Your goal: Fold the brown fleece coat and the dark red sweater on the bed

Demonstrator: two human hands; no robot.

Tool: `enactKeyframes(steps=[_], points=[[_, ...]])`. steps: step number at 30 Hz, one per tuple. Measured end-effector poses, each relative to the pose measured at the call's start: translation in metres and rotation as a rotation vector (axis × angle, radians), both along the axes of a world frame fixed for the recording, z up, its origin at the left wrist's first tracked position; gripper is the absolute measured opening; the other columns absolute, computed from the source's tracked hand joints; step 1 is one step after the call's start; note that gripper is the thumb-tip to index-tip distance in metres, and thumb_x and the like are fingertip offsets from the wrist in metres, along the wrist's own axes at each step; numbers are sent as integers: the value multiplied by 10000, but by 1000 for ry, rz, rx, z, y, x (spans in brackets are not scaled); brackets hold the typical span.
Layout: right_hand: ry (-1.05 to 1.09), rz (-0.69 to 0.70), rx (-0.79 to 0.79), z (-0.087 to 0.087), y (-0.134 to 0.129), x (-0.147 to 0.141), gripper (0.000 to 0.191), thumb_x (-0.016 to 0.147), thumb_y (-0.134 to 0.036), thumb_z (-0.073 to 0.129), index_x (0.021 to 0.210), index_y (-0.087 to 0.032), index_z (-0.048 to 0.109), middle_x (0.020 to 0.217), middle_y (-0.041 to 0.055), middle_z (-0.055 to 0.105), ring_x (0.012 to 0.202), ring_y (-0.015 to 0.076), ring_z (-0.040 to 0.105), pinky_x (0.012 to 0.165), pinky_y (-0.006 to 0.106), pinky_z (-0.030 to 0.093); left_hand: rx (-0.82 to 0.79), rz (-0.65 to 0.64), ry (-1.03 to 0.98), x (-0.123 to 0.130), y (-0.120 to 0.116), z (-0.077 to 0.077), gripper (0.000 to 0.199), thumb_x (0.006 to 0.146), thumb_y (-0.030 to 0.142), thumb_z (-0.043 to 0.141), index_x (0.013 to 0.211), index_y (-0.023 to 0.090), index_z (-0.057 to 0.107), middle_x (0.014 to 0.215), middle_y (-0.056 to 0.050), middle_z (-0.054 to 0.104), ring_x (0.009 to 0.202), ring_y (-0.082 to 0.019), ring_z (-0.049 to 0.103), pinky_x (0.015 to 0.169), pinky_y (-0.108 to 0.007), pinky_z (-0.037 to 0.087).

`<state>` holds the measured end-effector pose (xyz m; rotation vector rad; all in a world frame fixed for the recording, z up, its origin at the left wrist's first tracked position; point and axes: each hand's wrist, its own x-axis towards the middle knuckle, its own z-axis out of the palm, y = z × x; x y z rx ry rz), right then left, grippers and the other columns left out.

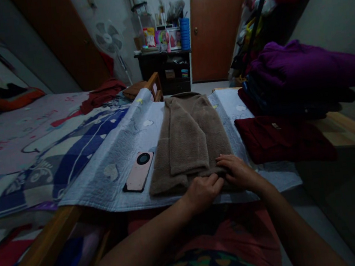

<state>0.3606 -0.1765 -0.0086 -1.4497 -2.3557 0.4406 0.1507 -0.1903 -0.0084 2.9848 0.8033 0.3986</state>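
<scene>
A brown fuzzy coat (186,140) lies lengthwise in front of me, its sides turned in and one sleeve laid down over its middle. My left hand (205,191) is closed at the near hem, fingers curled on the fabric. Just to its right, my right hand (238,171) grips the same edge, thumb below and fingers on top. The two hands almost touch. Beneath the coat is a pale blue quilted cover (110,193). A pink phone (139,172) with a round black camera ring rests left of the coat.
To the right are a folded dark red garment (283,139) and a pile topped by a purple garment (308,65). A bed (32,138) with patterned bedding stands left, its wooden rail (40,253) near me. Behind are a fan (108,38), a dark cabinet (165,72) and a door (213,29).
</scene>
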Motion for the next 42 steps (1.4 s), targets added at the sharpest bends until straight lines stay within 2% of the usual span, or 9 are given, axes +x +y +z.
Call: enactKeyframes(steps=[4,8,11,17,22,26,35,39,42], points=[[-87,-47,24,2,-2,-2,556,640,-67,520,1168,-197,639,1433,96,500,1386,307,351,1117,545,279,-108,-30,-79,-9,8,16,189,913,195,486,1058,203,606,965,-47,655,828,-178,636,715,-286,501],[-25,-20,45,9,3,-2,442,710,-92,498,1120,-154,650,1290,125,607,1265,265,493,1073,441,378,-162,110,-208,-27,30,31,389,825,210,593,1213,198,563,1290,-105,580,1202,-261,515,1029,-425,406],[20,-31,74,18,8,-5,396,747,-120,481,1108,-160,641,1229,122,635,1191,252,541,1054,438,380,-270,208,-183,-38,45,33,586,768,239,653,1328,174,493,1419,-137,488,1321,-293,421,1104,-469,339],[150,-165,7,42,15,-7,242,806,-171,432,940,-183,634,887,57,679,854,203,621,810,336,455,-443,157,-223,-50,59,31,760,717,163,669,1427,203,402,1457,-99,480,1330,-246,449,1110,-396,365],[487,-376,56,52,31,6,195,824,-248,446,886,-184,620,786,14,642,719,165,587,672,267,437,-422,355,-446,-55,68,32,577,785,13,456,1312,230,547,1247,-42,663,1150,-185,618,1010,-327,466],[887,-570,117,61,46,13,226,812,-307,511,940,-168,634,857,22,668,779,171,606,687,264,475,-336,374,-522,-61,65,39,565,771,4,434,1279,202,581,1260,-54,658,1149,-186,618,1001,-345,486],[1467,-734,331,89,72,18,255,708,-247,603,946,-168,651,858,-2,687,771,154,654,729,294,541,55,250,-164,-64,52,42,395,825,44,510,1175,171,642,1219,-136,667,1130,-273,612,936,-445,497],[1557,-725,477,94,80,27,239,726,-242,593,947,-170,652,888,-4,686,850,152,659,813,312,538,-50,243,-61,-61,50,31,346,816,62,535,1119,181,654,1177,-129,677,1068,-263,634,903,-424,506],[1574,-682,401,97,81,20,261,725,-256,608,973,-181,641,908,-2,690,880,158,661,835,319,534,-258,229,-89,-60,49,26,412,777,60,547,1160,186,636,1245,-126,641,1146,-272,596,967,-445,475]])
